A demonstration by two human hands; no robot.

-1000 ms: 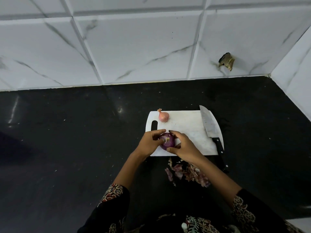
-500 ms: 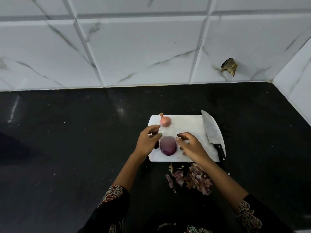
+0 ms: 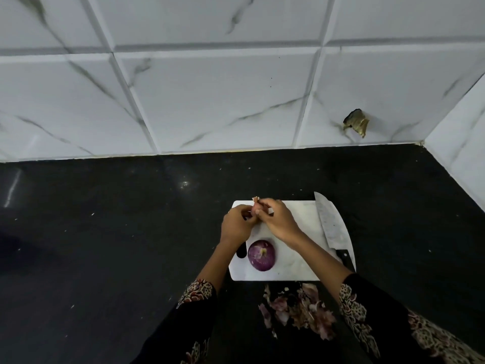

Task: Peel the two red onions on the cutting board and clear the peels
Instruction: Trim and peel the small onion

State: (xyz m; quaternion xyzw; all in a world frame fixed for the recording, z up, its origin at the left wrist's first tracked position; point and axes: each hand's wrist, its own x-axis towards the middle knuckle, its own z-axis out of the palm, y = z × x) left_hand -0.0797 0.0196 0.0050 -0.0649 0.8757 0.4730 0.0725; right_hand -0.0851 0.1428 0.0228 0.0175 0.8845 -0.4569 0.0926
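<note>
Purple peeled onion (image 3: 261, 255) lies on the cutting board (image 3: 294, 271). Second onion (image 3: 254, 210) is pinched between left hand (image 3: 236, 225) and right hand (image 3: 278, 219). Risks: dropped onion rolling off; knife (image 3: 332, 227) lies close to the right forearm.

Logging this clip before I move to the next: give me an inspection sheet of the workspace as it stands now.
Surface: black speckled countertop, with a white cutting board on it.
Job's things: peeled red onion rests on the board's near part; small unpeeled onion is held over the far edge; onion peels are heaped on the counter before the board.
Clutter: knife lies along the board's right edge.
Grippers: left hand and right hand both hold the small onion.
Cables: nothing seen.
Surroundings: white marbled wall tiles, one with a broken hole.
</note>
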